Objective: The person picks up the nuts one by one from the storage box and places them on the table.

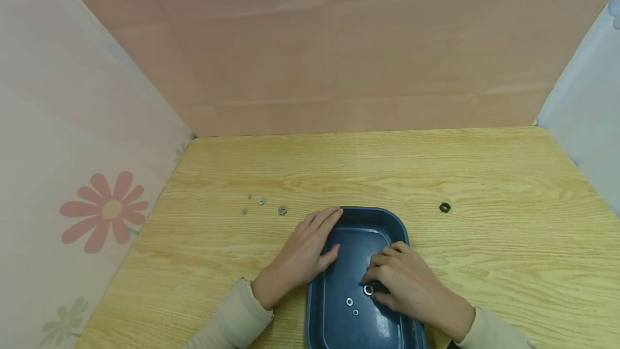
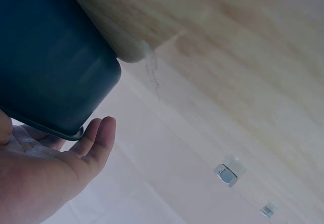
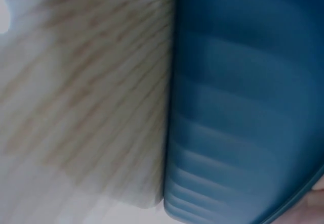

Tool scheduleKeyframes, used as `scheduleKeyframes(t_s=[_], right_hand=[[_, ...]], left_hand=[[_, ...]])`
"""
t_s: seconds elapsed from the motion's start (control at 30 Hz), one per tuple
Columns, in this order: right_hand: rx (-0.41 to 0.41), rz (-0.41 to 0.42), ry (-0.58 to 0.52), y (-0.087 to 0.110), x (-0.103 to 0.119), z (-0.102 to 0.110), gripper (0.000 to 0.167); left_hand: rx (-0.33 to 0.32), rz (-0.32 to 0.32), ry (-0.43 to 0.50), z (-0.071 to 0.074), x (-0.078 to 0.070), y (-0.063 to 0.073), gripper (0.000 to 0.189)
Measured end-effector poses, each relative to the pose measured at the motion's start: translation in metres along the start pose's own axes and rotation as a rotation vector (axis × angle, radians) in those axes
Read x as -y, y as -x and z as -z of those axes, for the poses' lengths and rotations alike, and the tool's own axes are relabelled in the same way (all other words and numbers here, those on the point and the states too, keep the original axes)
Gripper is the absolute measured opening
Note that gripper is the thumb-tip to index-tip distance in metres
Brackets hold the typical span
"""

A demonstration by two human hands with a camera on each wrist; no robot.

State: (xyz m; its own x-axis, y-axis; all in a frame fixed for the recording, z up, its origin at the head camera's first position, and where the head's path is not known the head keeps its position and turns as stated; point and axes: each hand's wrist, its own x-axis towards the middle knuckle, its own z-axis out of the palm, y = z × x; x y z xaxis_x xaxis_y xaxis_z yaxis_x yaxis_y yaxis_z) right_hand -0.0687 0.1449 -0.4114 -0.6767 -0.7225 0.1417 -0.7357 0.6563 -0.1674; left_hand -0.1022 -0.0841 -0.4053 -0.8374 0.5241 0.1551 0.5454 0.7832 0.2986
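A dark blue plastic tray [image 1: 334, 333] sits at the table's near edge. My left hand [image 1: 310, 244] rests on its upper left rim, fingers fairly straight and thumb over the inner side; in the left wrist view the fingers lie against the tray's rim [image 2: 61, 133]. Inside the tray, my right hand [image 1: 404, 281] has its fingers curled, with thumb and forefinger at either side of a silver metal nut [image 1: 368, 290]. Two smaller nuts lie on the tray floor nearby, one medium [image 1: 349, 302] and one small [image 1: 356, 312]. The right wrist view shows only the tray's outer wall [image 3: 243, 107] and some fingers.
Left of the tray on the wooden table [image 1: 194, 263] lie several silver nuts, the largest [image 1: 282, 210] closest to the tray. A black nut [image 1: 444, 207] lies to the right. A brown panel [image 1: 334, 53] stands behind, with pale flowered walls [image 1: 29, 139] at the sides.
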Motion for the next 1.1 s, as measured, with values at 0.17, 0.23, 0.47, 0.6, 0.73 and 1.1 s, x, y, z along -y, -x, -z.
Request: scheduleKeyframes(t_s=[0.17, 0.23, 0.47, 0.6, 0.73, 1.1], right_hand=[[-0.029, -0.003, -0.040, 0.0005, -0.0004, -0.0002, 0.016], [-0.052, -0.011, -0.067, 0.0010, -0.0005, -0.0003, 0.016], [-0.123, -0.027, -0.146, 0.0025, -0.0005, -0.0004, 0.016], [-0.133, -0.025, -0.181, 0.0036, -0.0015, -0.0008, 0.016], [-0.141, -0.017, -0.185, 0.0040, -0.0021, -0.0014, 0.016], [-0.193, 0.008, -0.170, 0.0044, -0.0035, -0.0026, 0.018]], left_hand=[[0.015, 0.009, 0.005, 0.0002, 0.0001, -0.0004, 0.066], [0.024, 0.013, 0.010, 0.0003, 0.0004, -0.0006, 0.066], [0.010, 0.005, 0.016, -0.0009, 0.0011, -0.0007, 0.067], [-0.004, -0.002, 0.014, -0.0016, 0.0011, -0.0005, 0.066], [-0.004, -0.003, -0.001, -0.0017, 0.0011, -0.0004, 0.067], [0.004, 0.005, 0.003, -0.0009, 0.0004, -0.0003, 0.067]])
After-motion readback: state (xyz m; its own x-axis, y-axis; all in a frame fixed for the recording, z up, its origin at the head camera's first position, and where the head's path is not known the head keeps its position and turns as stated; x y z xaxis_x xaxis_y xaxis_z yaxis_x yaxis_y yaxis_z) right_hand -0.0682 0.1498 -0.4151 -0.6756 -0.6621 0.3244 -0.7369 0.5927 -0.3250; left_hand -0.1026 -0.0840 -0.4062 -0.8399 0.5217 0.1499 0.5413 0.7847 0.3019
